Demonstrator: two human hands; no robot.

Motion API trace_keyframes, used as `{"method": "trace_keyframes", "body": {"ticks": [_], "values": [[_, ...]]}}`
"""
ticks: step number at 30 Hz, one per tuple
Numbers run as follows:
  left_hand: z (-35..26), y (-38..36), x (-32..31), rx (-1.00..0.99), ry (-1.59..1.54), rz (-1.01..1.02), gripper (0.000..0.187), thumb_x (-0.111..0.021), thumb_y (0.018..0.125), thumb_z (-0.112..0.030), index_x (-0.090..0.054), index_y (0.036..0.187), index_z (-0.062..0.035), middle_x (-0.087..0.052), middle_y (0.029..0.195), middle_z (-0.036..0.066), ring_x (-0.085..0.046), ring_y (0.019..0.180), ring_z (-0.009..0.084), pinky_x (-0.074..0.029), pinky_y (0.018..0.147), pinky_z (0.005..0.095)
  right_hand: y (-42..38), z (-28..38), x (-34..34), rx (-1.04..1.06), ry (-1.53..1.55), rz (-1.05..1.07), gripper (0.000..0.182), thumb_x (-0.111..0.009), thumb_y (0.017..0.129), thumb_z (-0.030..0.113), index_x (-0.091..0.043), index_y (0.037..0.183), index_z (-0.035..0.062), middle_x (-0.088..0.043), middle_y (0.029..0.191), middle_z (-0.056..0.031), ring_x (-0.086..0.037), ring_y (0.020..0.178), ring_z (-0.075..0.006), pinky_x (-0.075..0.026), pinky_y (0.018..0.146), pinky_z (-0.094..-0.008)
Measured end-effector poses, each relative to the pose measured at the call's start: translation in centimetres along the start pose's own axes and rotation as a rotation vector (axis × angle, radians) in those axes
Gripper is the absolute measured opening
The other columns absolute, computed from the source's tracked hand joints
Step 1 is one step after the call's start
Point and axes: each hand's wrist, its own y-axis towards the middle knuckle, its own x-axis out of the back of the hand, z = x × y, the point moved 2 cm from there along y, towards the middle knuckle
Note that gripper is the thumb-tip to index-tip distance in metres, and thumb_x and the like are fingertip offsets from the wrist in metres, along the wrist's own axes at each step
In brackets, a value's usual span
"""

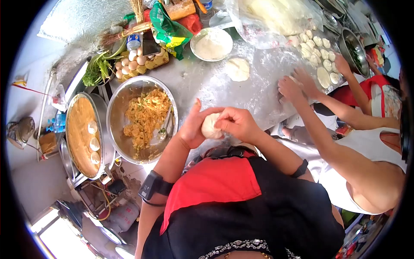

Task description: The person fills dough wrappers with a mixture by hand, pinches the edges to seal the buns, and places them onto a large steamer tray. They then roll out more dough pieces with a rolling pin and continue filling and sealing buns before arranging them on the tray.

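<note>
A round, pale filled bun [211, 128] rests against the palm of my left hand [192, 126], which cups it from the side with the thumb sticking up. My right hand [238, 124] is closed at the bun's edge, its fingertips pinching the dough. To the left of my hands stands a steel bowl [113, 131] of orange-and-green shredded filling [146, 108], with a spoon [163, 131] lying in it. Beyond my hands, a flat dough round [237, 69] lies on the floured table [196, 82].
Far left, a round pan [79, 129] holds several white buns. A white bowl of flour [211, 44], an egg carton [157, 62] and a green bag [168, 30] stand at the back. On the right, co-workers' hands [297, 86] work near several dough pieces [317, 52].
</note>
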Motion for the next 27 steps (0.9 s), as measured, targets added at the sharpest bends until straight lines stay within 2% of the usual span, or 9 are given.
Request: {"method": "trace_keyframes", "body": {"ticks": [2,3,6,9,12,15,18,24,27], "values": [[0.7,0.2,0.4,-0.123,-0.197,-0.014,0.083,-0.019,0.086,-0.072,-0.052,0.120,-0.0041,-0.061,0.106,0.012,-0.060,0.095,0.0267,-0.050,0.078,0.0438,0.0,-0.5,0.3,-0.144,0.149,-0.043,0.017,-0.064,0.086,0.019,-0.063,0.086,0.0013,-0.061,0.068,-0.0045,-0.055,0.060,-0.0081,-0.042,0.053,-0.0247],[0.8,0.0,0.2,-0.105,-0.200,-0.088,0.077,-0.021,0.088,-0.069,-0.054,0.115,-0.0044,-0.062,0.102,0.011,-0.060,0.089,0.0250,-0.049,0.071,0.0391,0.0,0.0,0.2,-0.163,0.137,-0.051,0.019,-0.063,0.087,0.018,-0.063,0.089,-0.0007,-0.061,0.068,-0.0035,-0.056,0.063,-0.0071,-0.043,0.054,-0.0243],[1.8,0.4,0.9,-0.101,-0.243,-0.140,0.071,-0.021,0.090,-0.065,-0.056,0.109,-0.0060,-0.062,0.097,0.009,-0.058,0.081,0.0228,-0.046,0.064,0.0352,-0.5,1.1,-0.6,-0.049,-0.006,0.035,0.018,-0.063,0.085,0.016,-0.063,0.094,-0.0001,-0.062,0.069,-0.0062,-0.058,0.061,-0.0110,-0.045,0.055,-0.0263],[2.2,0.1,1.3,-0.134,-0.209,-0.153,0.064,-0.027,0.091,-0.062,-0.055,0.105,-0.0072,-0.061,0.093,0.008,-0.059,0.082,0.0214,-0.048,0.066,0.0368,-0.3,1.6,-0.9,0.153,-0.395,0.026,0.022,-0.063,0.081,0.013,-0.062,0.100,0.0012,-0.063,0.075,-0.0104,-0.061,0.064,-0.0191,-0.047,0.058,-0.0306],[2.4,0.1,1.3,-0.168,-0.222,-0.190,0.062,-0.028,0.092,-0.060,-0.056,0.104,-0.0065,-0.061,0.091,0.008,-0.059,0.081,0.0216,-0.048,0.067,0.0353,0.1,1.8,-1.1,0.304,-0.567,0.033,0.015,-0.062,0.081,0.006,-0.062,0.096,0.0016,-0.064,0.081,-0.0116,-0.064,0.072,-0.0181,-0.048,0.062,-0.0282],[2.0,-0.5,0.0,-0.260,-0.157,-0.309,0.065,-0.024,0.094,-0.059,-0.056,0.106,-0.0039,-0.061,0.095,0.009,-0.059,0.084,0.0214,-0.047,0.069,0.0351,0.2,2.9,-2.3,0.214,-0.307,-0.045,0.012,-0.062,0.080,0.006,-0.062,0.091,0.0028,-0.062,0.077,-0.0116,-0.063,0.069,-0.0250,-0.048,0.059,-0.0326],[2.2,-0.7,0.4,-0.323,-0.062,-0.357,0.063,-0.027,0.094,-0.058,-0.055,0.109,-0.0033,-0.061,0.098,0.010,-0.059,0.090,0.0214,-0.048,0.077,0.0355,0.7,2.0,-2.0,0.421,-0.618,0.032,0.009,-0.062,0.079,0.006,-0.061,0.087,0.0034,-0.059,0.073,-0.0126,-0.059,0.065,-0.0301,-0.046,0.057,-0.0361],[2.2,-1.0,0.5,-0.364,-0.178,-0.380,0.059,-0.030,0.094,-0.055,-0.055,0.108,-0.0036,-0.060,0.094,0.009,-0.058,0.085,0.0181,-0.048,0.074,0.0332,1.3,1.7,-2.7,0.480,-0.680,0.027,0.007,-0.062,0.078,0.008,-0.060,0.084,0.0039,-0.057,0.068,-0.0121,-0.056,0.061,-0.0314,-0.044,0.055,-0.0371],[2.8,-0.8,1.2,-0.426,-0.225,-0.354,0.058,-0.030,0.094,-0.056,-0.055,0.106,-0.0046,-0.061,0.093,0.010,-0.059,0.085,0.0198,-0.049,0.074,0.0364,1.3,2.4,-2.6,0.417,-0.631,0.037,0.020,-0.062,0.080,0.012,-0.060,0.098,0.0042,-0.061,0.079,-0.0111,-0.060,0.070,-0.0268,-0.045,0.060,-0.0356]]}}
